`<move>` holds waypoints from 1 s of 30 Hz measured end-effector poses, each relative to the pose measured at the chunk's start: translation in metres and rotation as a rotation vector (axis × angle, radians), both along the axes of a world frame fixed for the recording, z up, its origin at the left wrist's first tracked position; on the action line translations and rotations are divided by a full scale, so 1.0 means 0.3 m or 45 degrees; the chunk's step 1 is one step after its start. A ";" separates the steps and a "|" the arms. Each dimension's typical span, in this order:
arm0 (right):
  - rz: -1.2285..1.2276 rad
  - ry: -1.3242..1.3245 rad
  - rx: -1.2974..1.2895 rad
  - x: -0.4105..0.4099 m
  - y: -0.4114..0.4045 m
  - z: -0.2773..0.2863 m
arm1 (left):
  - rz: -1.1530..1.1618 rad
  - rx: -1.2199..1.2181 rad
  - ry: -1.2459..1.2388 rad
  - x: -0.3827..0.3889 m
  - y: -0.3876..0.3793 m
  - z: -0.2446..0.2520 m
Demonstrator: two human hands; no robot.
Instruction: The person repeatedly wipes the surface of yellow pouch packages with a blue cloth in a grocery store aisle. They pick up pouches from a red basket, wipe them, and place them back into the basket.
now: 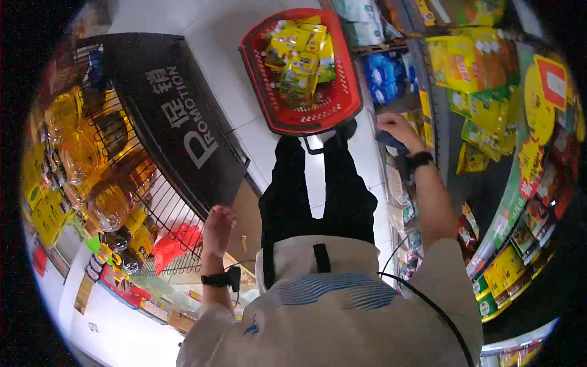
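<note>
My left hand (220, 229) is beside the wire rack of a promotion stand, fingers curled, with no object visible in it. My right hand (400, 130) is near the front of the shelves on the right, fingers bent. A dark blue-grey thing (392, 140) shows just under it; whether I grip it is unclear. On the floor before my feet is a red plastic shopping basket (351, 96) with a dark rim. Several yellow and green packets (300, 59) lie piled inside it. The basket's dark handle (314, 150) sticks out towards my legs.
At left, a black promotion stand (160, 101) bears large writing, beside a wire rack (169, 202) with a red plastic bag (179, 245). Bottles of yellow oil (107, 206) stand beyond it. Shelves at right hold yellow packets (486, 110) and blue packs (385, 75). A cable (431, 305) runs along my right side.
</note>
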State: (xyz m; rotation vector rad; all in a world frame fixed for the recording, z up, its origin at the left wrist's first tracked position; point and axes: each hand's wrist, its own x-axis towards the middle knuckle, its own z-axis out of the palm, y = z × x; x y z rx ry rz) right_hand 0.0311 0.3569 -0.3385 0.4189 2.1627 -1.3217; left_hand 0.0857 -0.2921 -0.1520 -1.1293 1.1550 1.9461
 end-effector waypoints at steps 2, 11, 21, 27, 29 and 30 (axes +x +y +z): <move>0.044 -0.246 -0.213 -0.200 -0.190 -0.074 | -0.047 -0.069 0.036 0.047 -0.011 0.061; -0.548 -0.304 -0.233 -0.498 -0.688 -0.845 | 0.130 -0.429 -0.256 0.327 -0.085 0.105; -0.686 -0.494 -0.493 -0.557 -0.720 -0.956 | 0.196 -0.381 -0.304 0.563 -0.087 0.055; -0.372 -0.141 -0.069 -0.425 -0.618 -1.006 | -0.051 -0.328 -0.206 0.423 -0.134 0.014; -0.157 -0.171 0.297 -0.451 -0.757 -0.815 | 0.044 -0.404 -0.204 0.493 -0.057 0.084; -0.156 -0.169 0.294 -0.436 -0.742 -0.808 | 0.174 -0.340 -0.226 0.474 -0.057 0.099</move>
